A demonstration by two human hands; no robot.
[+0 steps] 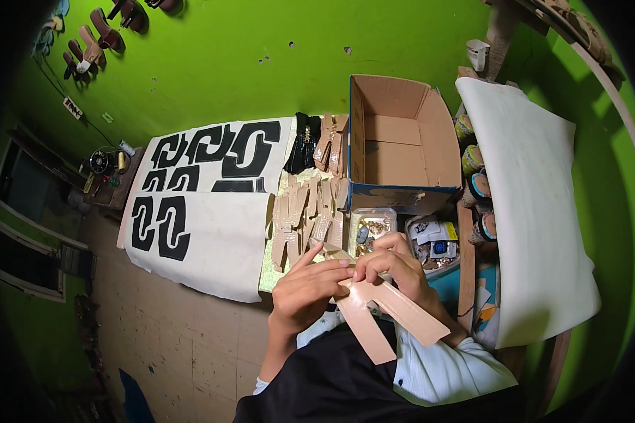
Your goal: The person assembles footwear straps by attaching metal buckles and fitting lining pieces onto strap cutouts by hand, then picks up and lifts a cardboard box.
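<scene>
Both hands are on a beige, glossy forked strap piece (365,321), likely a sandal upper, held up near my body. My left hand (309,290) lies across its narrow middle, its fingers pressed together against the material. My right hand (394,266) pinches the same middle with curled fingers. Two broad strips hang toward me from there, and another end shows beyond the fingers. Whatever small part may lie between the fingertips is hidden. Just past my hands, a clear plastic tub (390,213) holds small shiny metal pieces.
Similar beige strap pieces (289,233) are piled left of an open cardboard box (402,176). Black straps (304,144) lie behind them. White sheets with black cut shapes (219,271) cover the table's left. A second tub (434,264) stands right, near a white roll (536,211).
</scene>
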